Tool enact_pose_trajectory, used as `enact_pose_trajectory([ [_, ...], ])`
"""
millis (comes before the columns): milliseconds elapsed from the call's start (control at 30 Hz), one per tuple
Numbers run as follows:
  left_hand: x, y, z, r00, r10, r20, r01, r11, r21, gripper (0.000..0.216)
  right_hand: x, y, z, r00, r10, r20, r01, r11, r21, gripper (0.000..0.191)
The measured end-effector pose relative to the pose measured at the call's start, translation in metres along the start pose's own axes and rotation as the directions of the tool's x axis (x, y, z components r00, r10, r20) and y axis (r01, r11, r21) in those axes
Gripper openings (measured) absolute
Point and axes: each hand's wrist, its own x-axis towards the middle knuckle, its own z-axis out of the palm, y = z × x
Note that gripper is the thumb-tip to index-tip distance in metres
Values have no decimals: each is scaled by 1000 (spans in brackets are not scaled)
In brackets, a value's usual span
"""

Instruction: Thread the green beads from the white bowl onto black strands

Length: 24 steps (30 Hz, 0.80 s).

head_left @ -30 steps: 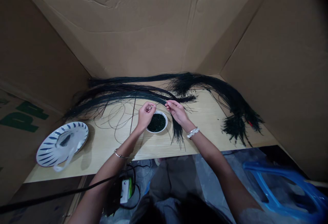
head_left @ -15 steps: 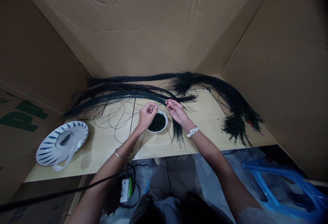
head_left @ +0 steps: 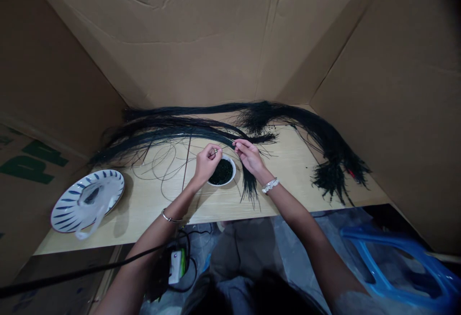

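Observation:
My left hand (head_left: 205,162) is pinched shut above a small white bowl (head_left: 231,176) filled with tiny dark beads. Something thin and pale pokes from its fingertips toward the right. My right hand (head_left: 249,156) is also pinched, gripping a fine black strand just past the bowl's far rim. The two sets of fingertips sit a short gap apart. Long bundles of black strands (head_left: 173,127) sweep across the wooden table (head_left: 144,204) behind both hands, and a short tuft hangs under my right wrist.
A blue-striped white plate (head_left: 72,204) with a crumpled clear bag sits at the table's left. More black strand bundles (head_left: 331,161) lie at the right. Cardboard walls (head_left: 201,41) enclose the table. A blue plastic stool (head_left: 396,262) and a small device with cables (head_left: 175,267) are below.
The left hand has drifted very slightly down and right over the bowl, while the right hand has hardly moved. Both pinches are unchanged.

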Motion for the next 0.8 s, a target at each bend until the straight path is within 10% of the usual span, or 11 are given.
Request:
enact_pose_trajectory([
  [800, -1, 0, -1, 998, 55, 38, -55, 998, -1, 15, 1, -1, -2, 983, -184, 30, 186, 958, -218, 26],
])
